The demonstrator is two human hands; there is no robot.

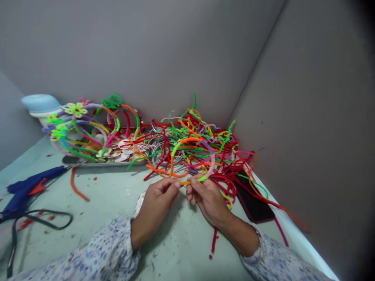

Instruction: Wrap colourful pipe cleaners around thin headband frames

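Between my two hands, a headband wrapped in pipe cleaners [213, 159] arches upward, banded in orange, lime green, purple and pink. My left hand [158, 201] pinches its lower left end between thumb and fingers. Thumb and fingers of my right hand [208, 197] close on the lower right part, beside a lime green band. A short orange-yellow stretch [185, 182] shows between the fingertips. Just behind the hands lies a tangled heap of loose pipe cleaners [202, 128], mostly red, green and orange.
Finished-looking flowered headbands [109, 117] stand at the left on a metal tray [111, 164] of pale discs [123, 150]. Coiled wire [159, 152] lies behind. A blue glue gun [35, 183] with a cord rests far left. A dark phone [254, 201] lies right, near the grey wall [307, 136].
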